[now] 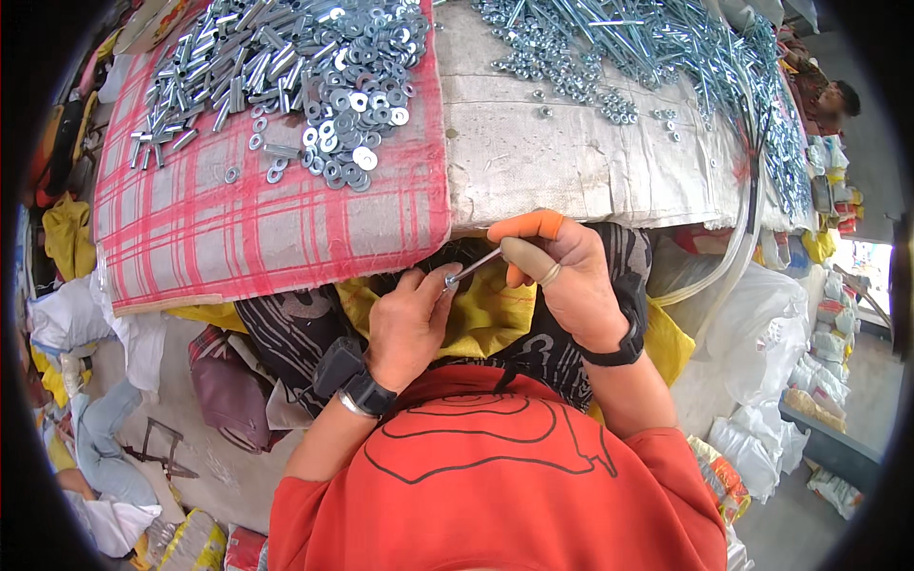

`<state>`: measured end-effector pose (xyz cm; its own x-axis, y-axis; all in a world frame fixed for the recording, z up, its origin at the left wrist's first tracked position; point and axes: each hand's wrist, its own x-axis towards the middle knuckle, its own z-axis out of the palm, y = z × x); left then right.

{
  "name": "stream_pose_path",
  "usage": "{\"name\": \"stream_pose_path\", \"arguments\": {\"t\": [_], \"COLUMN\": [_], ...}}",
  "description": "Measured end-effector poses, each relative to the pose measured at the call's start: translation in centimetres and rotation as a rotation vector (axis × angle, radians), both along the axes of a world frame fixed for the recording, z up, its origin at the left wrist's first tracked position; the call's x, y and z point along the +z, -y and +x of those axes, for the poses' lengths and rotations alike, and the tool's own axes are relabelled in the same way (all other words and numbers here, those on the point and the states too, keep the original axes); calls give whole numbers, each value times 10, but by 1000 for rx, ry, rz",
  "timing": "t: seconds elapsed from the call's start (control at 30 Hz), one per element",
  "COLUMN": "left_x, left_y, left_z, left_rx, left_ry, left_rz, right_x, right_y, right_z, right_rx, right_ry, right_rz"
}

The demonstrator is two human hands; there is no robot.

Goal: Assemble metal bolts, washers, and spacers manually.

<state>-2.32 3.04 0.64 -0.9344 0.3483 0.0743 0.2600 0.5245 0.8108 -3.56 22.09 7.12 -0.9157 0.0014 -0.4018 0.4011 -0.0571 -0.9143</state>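
Observation:
Above my lap, just off the table's near edge, both hands meet at a thin metal bolt [481, 264]. My left hand [407, 324] pinches a small shiny nut or washer [451, 282] at the bolt's left end; which of the two it is, I cannot tell. The shank slants up to my right hand [574, 285], which grips it between thumb and fingers. An orange cover and a beige cover sheathe fingers of that hand. A yellow cloth [490, 309] lies beneath the hands.
Short metal tubes [243, 59] and flat washers [357, 105] are heaped on a red-checked cloth [276, 224]. Nuts [571, 76] and long bolts [657, 38] cover the pale sheet [533, 162]. Clear plastic [752, 324] hangs at right. Other people are nearby.

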Motion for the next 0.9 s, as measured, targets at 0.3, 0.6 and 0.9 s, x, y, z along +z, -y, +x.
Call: {"name": "stream_pose_path", "arguments": {"t": [0.3,0.6,0.9], "left_x": [-13,-13,1], "left_y": [0,5,7], "left_z": [0,0,-2], "left_rx": [-64,-12,-116], "left_ry": [253,365,94], "left_rz": [266,287,-2], "right_x": [-3,8,-2], "right_y": [-38,-27,-23], "right_z": [-81,-63,-2], "right_rx": [5,115,222], "right_ry": [-440,-187,-149], "right_rz": [911,399,186]}}
